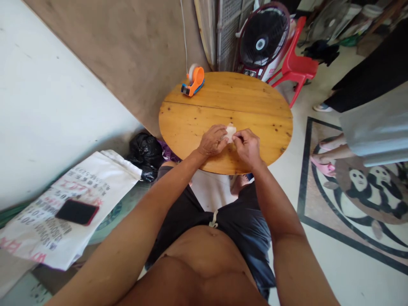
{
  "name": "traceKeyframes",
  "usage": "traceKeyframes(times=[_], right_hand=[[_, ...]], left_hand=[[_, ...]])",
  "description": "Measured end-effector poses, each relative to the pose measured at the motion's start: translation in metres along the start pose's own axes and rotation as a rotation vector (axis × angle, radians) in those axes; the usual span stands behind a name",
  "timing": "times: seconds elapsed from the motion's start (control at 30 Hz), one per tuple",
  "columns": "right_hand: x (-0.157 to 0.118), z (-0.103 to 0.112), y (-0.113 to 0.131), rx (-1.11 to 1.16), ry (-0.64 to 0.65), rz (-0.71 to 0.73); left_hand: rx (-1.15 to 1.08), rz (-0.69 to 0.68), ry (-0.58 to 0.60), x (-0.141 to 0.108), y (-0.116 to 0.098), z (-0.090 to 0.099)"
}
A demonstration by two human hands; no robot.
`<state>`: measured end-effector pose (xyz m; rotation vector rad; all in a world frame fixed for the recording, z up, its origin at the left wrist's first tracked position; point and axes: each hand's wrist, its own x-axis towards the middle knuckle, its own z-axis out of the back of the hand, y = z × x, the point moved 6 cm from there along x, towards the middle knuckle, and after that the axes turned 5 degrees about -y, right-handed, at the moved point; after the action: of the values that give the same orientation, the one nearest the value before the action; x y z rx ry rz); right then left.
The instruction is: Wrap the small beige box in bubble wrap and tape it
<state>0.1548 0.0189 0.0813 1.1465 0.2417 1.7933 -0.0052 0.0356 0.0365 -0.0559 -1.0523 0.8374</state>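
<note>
A small whitish piece (230, 133), thin like paper or film, is held between my two hands above the round wooden table (261, 102). My left hand (213, 140) grips its left side between thumb and fingers. At its lower right edge, my right hand (247, 144) pinches it with fingertips pressed together. The exact kind of this piece is too small to make out. Farther back on the table, at its left, stands an orange tape dispenser (194, 80) with a roll of tape, apart from both hands.
Behind the table are a dark fan (264, 38) and a red plastic chair (296, 68). To the left, a phone (77, 211) lies on a white printed sack (41, 212), near a black plastic bag (145, 151). People stand at the right on a panda-patterned floor (366, 187).
</note>
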Motion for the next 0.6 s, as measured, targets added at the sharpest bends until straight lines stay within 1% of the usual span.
traceKeyframes(times=[0.07,0.17,0.23,0.3,0.37,0.43,0.6], right_hand=[[0.004,-0.002,-0.006,0.102,0.035,-0.134],[0.006,-0.010,-0.018,0.300,0.121,-0.400],[0.007,-0.016,-0.024,0.439,0.139,-0.549],[0.008,-0.020,-0.028,0.561,0.140,-0.656],[0.008,-0.023,-0.030,0.651,0.154,-0.731],[0.007,-0.025,-0.032,0.698,0.171,-0.774],[0.004,-0.025,-0.036,0.704,0.166,-0.788]], left_hand=[[-0.007,-0.004,-0.006,-0.001,0.002,-0.001],[-0.012,0.020,0.007,-0.001,0.005,-0.004],[-0.013,0.027,0.007,-0.001,0.006,-0.004],[-0.016,0.024,0.000,-0.001,0.006,-0.003],[-0.020,0.018,-0.006,0.000,0.004,-0.001],[-0.027,0.016,-0.015,0.001,0.003,0.000],[-0.033,0.059,-0.025,0.004,0.002,0.002]])
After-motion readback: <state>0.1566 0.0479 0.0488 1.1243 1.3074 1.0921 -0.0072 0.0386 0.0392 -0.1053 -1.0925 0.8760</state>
